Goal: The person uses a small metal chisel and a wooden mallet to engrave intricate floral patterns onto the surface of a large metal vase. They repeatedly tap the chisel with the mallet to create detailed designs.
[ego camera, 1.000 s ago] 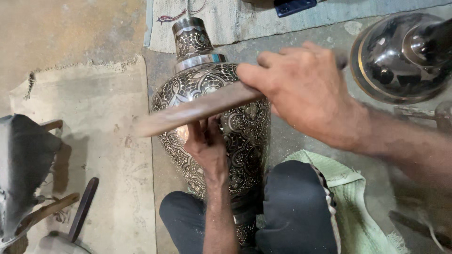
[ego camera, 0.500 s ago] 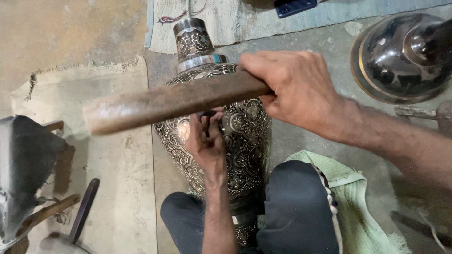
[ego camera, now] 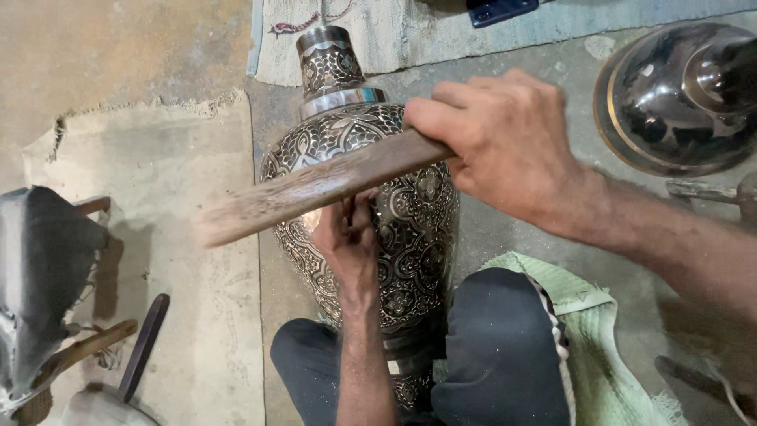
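Observation:
A large engraved metal vase lies on its side between my knees, its neck pointing away from me. My right hand is closed around one end of a flat wooden stick, which reaches left across the vase body. Under the stick, my left hand rests on the patterned surface with its fingers pinched together, seemingly on a small tool that is mostly hidden.
A round shiny metal dish sits at the upper right. A woven rug lies at the top. A burlap mat covers the floor on the left, with dark tools and a black object. A green cloth lies beside my leg.
The stick swung left and up half a second ago, then came back down and right over the vase. My left hand has stayed in place on the vase.

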